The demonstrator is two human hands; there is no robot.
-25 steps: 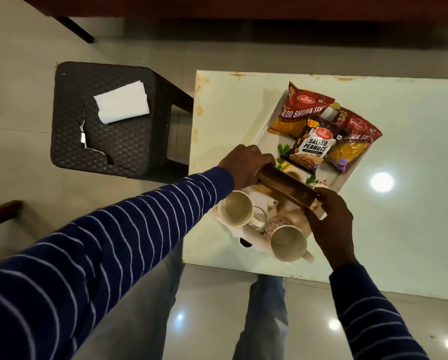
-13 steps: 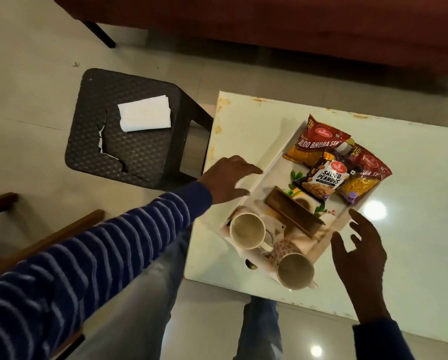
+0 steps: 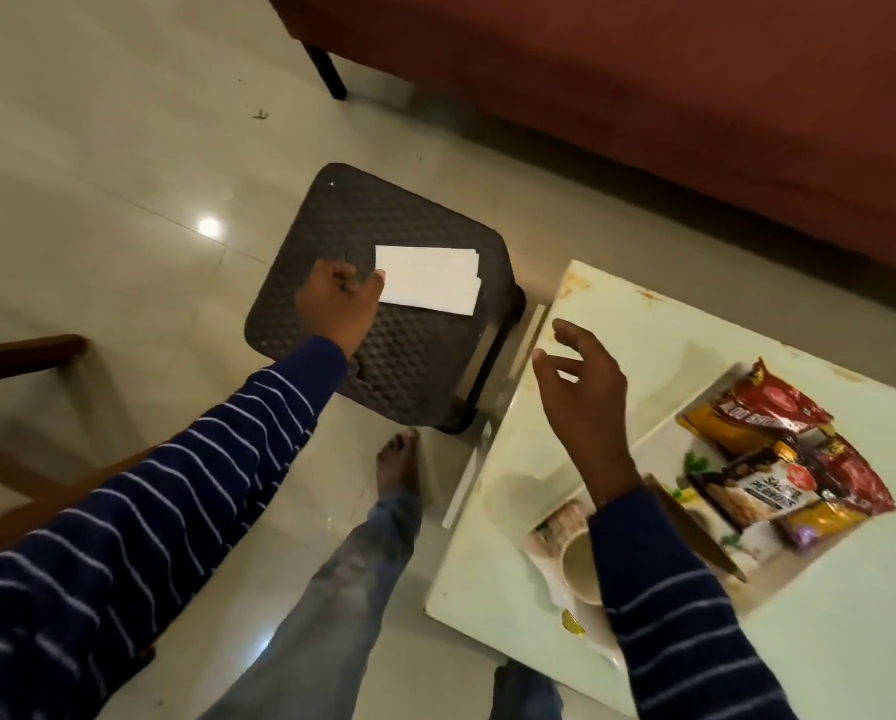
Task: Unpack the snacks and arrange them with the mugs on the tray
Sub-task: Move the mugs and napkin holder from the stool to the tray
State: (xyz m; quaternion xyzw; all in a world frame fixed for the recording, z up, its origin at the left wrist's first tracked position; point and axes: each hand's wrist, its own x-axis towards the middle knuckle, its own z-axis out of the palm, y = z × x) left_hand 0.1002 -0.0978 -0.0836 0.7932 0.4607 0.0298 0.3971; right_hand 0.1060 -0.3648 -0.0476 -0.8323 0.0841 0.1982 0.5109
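On the dark stool (image 3: pixel 414 366), L hand (image 3: pixel 339 298) grip pinching white napkin (image 3: pixel 427 279) edge, napkin long axis running L-R, R hand (image 3: pixel 583 392) spread wide, empty.

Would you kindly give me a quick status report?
Left hand at the white napkins on the dark stool. Right hand open over the table. Snack packets, mug on tray. Nothing blocking.

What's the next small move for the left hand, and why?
Probably close the grip on the folded white paper napkins and lift them. The left hand already touches their near edge on the dark woven stool, while the right hand hovers open and empty above the white table.
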